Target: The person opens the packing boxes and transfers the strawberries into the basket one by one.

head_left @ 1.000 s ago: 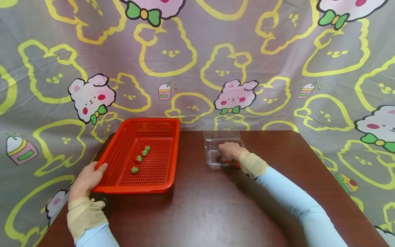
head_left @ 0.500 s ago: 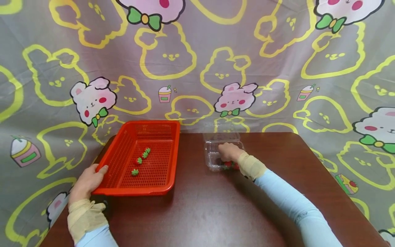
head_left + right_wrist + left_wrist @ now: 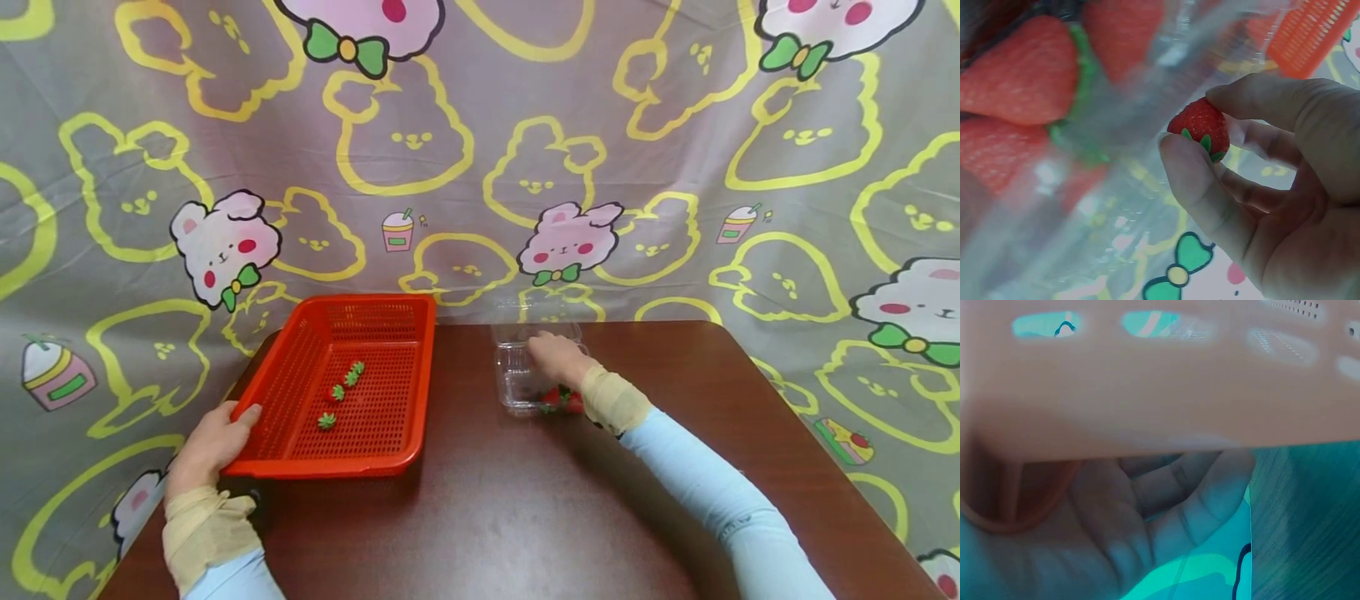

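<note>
Strawberries: three in red basket [image 3: 352,383], more in clear box [image 3: 517,379] | right hand [image 3: 1272,187] pinches strawberry [image 3: 1200,128] | left hand [image 3: 213,442] grips basket rim.

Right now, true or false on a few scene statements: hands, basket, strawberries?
1. The right hand pinches a strawberry. True.
2. The left hand rests flat on the table, away from the basket. False: it holds the near-left rim of the red basket.
3. The basket holds four strawberries. True.
4. The clear plastic container has no fruit left. False: strawberries still lie in it.
5. The basket sits right of the container. False: left.
</note>
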The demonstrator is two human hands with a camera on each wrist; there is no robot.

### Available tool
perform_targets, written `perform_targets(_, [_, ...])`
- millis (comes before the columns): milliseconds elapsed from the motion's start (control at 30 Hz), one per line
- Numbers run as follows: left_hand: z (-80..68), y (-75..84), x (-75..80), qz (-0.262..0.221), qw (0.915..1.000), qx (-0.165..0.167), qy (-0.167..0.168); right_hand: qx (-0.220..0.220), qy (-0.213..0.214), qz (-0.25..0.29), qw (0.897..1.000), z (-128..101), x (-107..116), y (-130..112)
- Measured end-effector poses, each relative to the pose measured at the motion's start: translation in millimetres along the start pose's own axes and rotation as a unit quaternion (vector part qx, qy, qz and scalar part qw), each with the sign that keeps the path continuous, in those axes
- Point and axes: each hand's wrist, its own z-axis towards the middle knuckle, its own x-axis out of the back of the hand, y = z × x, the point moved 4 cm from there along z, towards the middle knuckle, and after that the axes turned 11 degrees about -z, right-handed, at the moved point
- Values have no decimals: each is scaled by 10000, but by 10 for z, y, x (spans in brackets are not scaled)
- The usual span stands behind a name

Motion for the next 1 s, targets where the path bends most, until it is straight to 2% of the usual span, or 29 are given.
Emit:
perform_targets(133, [-18,-7,-1,-38,10000,45,-12,255,418,-100,9987,19,107,-62])
perform_targets(267, [-27,-20,2,-44,9999,143,-20,570,861,17,9947,39,238,-141])
perform_targets(400, [-28,-23,3,-39,9999,148,-18,836,1304,370,9872,52,420,-263])
perform_targets(667, [-34,-30,-11,-100,9998,159,-8,1302,2038,637,9682,128,806,-666])
perform_targets(833, [-37,-33,-5,-7,10000,69,33,1625,2235,871,9571,235,987,-955])
perform_targets(1000, [-21,-8,-1,46,10000,-42,62,1825,2158,1212,9515,365,1132,-1229])
